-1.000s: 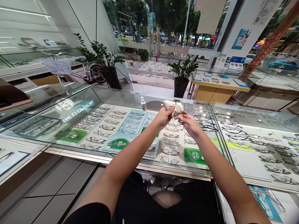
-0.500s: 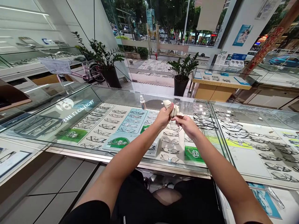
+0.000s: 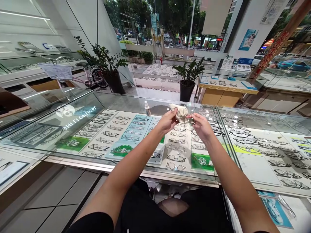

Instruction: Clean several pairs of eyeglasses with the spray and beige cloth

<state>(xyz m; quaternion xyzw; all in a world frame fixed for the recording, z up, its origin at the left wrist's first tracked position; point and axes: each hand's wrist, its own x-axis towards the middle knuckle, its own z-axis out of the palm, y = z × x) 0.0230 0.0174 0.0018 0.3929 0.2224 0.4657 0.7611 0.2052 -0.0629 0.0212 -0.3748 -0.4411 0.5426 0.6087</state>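
Above the glass display counter (image 3: 136, 166), both hands are raised close together in front of me. My left hand (image 3: 168, 121) pinches a crumpled cream cloth (image 3: 181, 113) between thumb and fingers. At the cloth's right side, my right hand (image 3: 201, 124) is closed on a pair of glasses (image 3: 190, 107); a clear round lens shows above its fingertips. Part of the frame is hidden by the cloth and fingers. A small white spray bottle (image 3: 147, 109) stands upright on the counter, left of the hands.
Rows of glasses (image 3: 177, 140) lie under the counter glass, with green cards (image 3: 202, 161) among them. Beyond the counter stand two potted plants (image 3: 186, 89) and a bicycle (image 3: 97, 77). A wooden display table (image 3: 213, 95) is at the back right.
My hands have moved slightly apart. The cloth has opened out somewhat, and a round lens now shows beside it. The view has shifted a little.
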